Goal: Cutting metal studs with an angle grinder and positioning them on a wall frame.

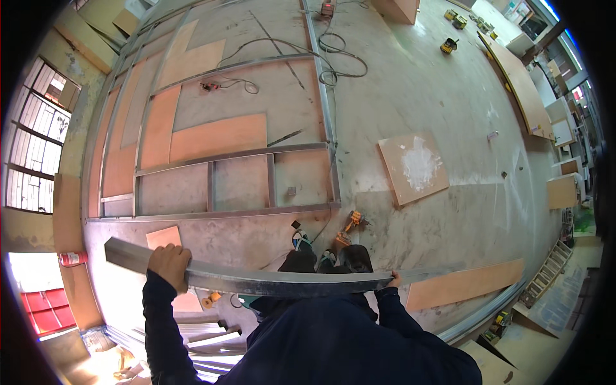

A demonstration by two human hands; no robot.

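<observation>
Left hand [170, 264] and right hand [395, 280] both grip one long metal bar [276, 280]; ahead, a metal frame [237, 156] lies on the floor [391, 83].

We hold a long metal bar [282, 283] with our left hand [169, 267] and right hand [394, 280]; beyond our fingers lies a metal frame [232, 158].

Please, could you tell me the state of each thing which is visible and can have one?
Metal bar: held up crosswise.
Left hand: closed around the bar near one end.
Right hand: holding the bar, mostly hidden.
Metal frame: lying on the floor.
Yellow-orange power tool: on the floor; running or not, unclear.
Board with white smears: lying flat.
</observation>
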